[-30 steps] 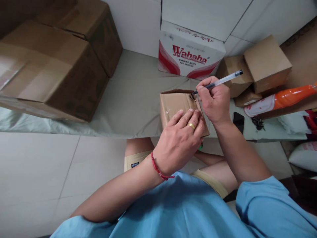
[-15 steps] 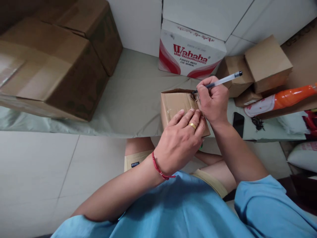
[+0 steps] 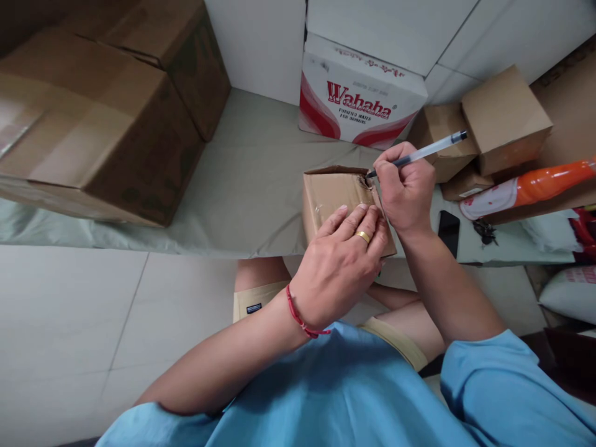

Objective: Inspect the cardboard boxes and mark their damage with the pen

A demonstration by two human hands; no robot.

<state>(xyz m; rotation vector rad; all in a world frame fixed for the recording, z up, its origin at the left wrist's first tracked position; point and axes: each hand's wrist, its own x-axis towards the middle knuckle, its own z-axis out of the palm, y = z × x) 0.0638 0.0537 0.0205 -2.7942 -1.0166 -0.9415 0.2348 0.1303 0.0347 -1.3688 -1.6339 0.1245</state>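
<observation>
A small taped brown cardboard box (image 3: pixel 328 194) sits on a grey sheet (image 3: pixel 251 180) in front of me. My left hand (image 3: pixel 342 264), with a gold ring and a red wrist cord, lies flat on the box's near end, fingers stretched out and pressing down. My right hand (image 3: pixel 405 189) is closed round a clear pen with a black tip (image 3: pixel 428 151). The pen's point touches a torn dark spot at the box's far right corner.
Two large brown cartons (image 3: pixel 97 118) stand at the left. A white and red Wahaha carton (image 3: pixel 361 96) stands behind the small box. Small brown boxes (image 3: pixel 505 118), an orange and white bag (image 3: pixel 531 189) and a black phone (image 3: pixel 448 228) lie at the right.
The pen's back end has shifted slightly to the right and up as my right hand works at the corner. My left hand keeps its place on the box.
</observation>
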